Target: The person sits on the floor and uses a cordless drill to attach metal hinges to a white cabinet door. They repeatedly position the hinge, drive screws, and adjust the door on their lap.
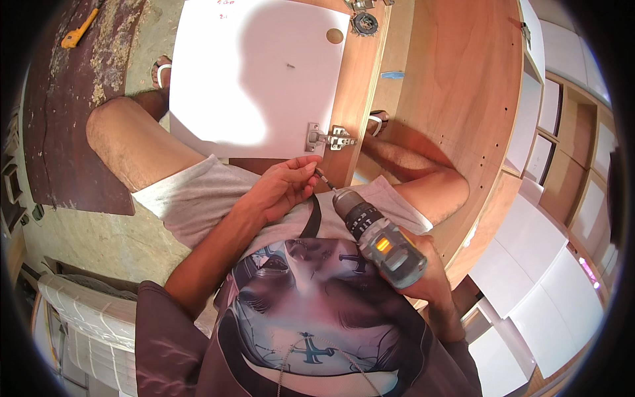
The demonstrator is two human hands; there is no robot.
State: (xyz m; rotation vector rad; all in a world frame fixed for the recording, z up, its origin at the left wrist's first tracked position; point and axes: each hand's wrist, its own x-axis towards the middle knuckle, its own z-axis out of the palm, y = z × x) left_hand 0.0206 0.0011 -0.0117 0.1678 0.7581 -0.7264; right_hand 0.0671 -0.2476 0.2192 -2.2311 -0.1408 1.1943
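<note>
My left hand [286, 188] is closed, thumb and fingertips pinched at the tip of the slim bit [323, 178]; whether a screw is there is too small to tell. My right hand [423, 261] grips a grey cordless drill [370, 235], its bit pointing up-left toward my left fingers. Just beyond them a metal hinge [315, 137] joins a white panel [218, 79] to a wooden board [357, 79]. The panel has a round hole [334, 35] and small red marks. A round dark part [364, 24] lies at the board's far end.
My bent legs flank the panel. A dark board [66, 139] and a yellow cutter [80, 28] lie at left, a long plywood panel [456, 79] at right. A blue strip [391, 75] lies beside the board. White boxes or panels [536, 291] fill the right; a wrapped bundle [86, 311] is lower left.
</note>
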